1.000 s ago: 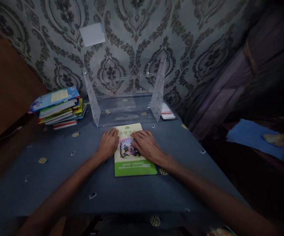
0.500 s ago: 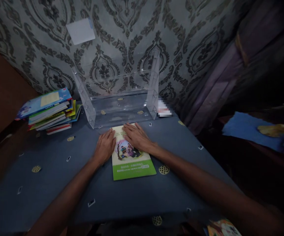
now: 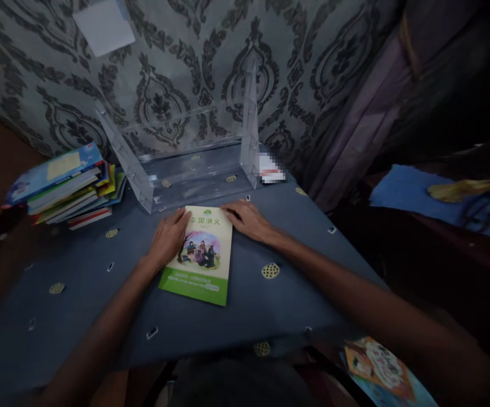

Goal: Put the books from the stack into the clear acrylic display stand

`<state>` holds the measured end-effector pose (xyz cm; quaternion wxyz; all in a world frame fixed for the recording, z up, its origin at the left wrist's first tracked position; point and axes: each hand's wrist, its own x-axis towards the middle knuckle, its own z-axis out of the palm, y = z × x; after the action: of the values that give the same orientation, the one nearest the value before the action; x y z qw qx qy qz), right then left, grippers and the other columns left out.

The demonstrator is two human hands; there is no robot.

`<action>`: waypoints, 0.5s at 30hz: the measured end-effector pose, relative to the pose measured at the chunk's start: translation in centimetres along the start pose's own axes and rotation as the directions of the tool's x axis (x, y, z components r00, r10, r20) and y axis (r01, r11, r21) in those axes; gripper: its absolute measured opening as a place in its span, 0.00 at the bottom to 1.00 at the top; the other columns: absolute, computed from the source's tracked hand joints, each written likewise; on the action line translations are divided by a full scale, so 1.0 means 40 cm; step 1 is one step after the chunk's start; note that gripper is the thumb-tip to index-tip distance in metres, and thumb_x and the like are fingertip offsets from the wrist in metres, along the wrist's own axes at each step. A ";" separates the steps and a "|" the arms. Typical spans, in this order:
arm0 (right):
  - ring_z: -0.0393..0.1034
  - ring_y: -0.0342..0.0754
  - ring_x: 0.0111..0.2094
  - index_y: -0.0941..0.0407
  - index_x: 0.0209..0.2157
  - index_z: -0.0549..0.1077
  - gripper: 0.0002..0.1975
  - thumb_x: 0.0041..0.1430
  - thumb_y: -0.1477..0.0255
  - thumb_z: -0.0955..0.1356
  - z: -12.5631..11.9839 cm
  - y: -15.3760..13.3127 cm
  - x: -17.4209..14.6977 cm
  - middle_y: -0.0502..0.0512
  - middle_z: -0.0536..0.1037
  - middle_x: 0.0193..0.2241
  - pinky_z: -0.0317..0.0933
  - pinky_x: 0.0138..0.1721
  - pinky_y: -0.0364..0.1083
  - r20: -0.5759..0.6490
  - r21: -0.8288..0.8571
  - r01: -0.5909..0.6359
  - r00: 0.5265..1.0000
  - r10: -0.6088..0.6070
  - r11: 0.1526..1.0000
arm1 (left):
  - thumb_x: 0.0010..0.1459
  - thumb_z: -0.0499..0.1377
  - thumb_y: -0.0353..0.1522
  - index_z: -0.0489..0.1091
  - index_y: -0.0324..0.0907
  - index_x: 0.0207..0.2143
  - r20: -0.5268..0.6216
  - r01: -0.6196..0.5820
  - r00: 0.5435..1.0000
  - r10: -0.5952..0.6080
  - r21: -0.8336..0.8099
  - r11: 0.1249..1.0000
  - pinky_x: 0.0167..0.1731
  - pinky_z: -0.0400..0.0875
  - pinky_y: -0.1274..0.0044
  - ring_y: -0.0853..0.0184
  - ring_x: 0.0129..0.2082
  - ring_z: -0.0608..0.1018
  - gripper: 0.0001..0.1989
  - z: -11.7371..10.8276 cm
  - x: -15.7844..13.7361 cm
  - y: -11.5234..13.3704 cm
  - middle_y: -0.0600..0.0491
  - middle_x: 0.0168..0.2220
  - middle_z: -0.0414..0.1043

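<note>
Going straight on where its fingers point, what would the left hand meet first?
Past the top of the Three Kingdoms book, the left hand would probably meet the clear plastic rack, though depth is unclear.

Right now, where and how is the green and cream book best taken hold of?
Probably by its lower right edge, from the right: the book looks flat, that edge is bare, and the left hand partly covers the other side.
</note>
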<state>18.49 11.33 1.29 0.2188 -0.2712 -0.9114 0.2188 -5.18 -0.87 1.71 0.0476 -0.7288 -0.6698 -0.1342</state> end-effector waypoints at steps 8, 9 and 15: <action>0.65 0.62 0.56 0.60 0.50 0.77 0.16 0.69 0.73 0.61 0.040 0.008 -0.013 0.67 0.73 0.59 0.61 0.55 0.62 -0.093 -0.176 0.120 0.986 -0.138 0.977 | 0.68 0.54 0.47 0.64 0.44 0.64 0.117 -0.380 0.906 0.408 -0.203 0.902 0.65 0.60 0.57 0.52 0.65 0.67 0.27 -0.076 -0.139 0.090 0.41 0.64 0.65; 0.64 0.62 0.57 0.60 0.48 0.77 0.16 0.69 0.73 0.61 0.044 0.003 -0.014 0.67 0.73 0.59 0.60 0.55 0.62 -0.099 -0.175 0.150 0.981 -0.169 0.973 | 0.66 0.56 0.50 0.62 0.45 0.66 0.143 -0.414 0.881 0.450 -0.225 0.882 0.67 0.57 0.56 0.52 0.67 0.65 0.31 -0.086 -0.163 0.101 0.41 0.66 0.64; 0.70 0.57 0.53 0.58 0.45 0.78 0.15 0.70 0.72 0.61 0.068 -0.066 -0.047 0.63 0.79 0.51 0.63 0.56 0.61 -0.065 -0.013 0.403 0.913 -0.403 0.915 | 0.69 0.55 0.43 0.59 0.47 0.68 0.118 -0.420 0.887 0.446 -0.193 0.887 0.68 0.56 0.59 0.56 0.66 0.68 0.28 -0.088 -0.237 0.131 0.44 0.64 0.67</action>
<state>17.46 7.45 -0.09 0.2893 -0.0846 -0.9400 0.1601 -1.11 -11.41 3.21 -0.0368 -0.8699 -0.4781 -0.1155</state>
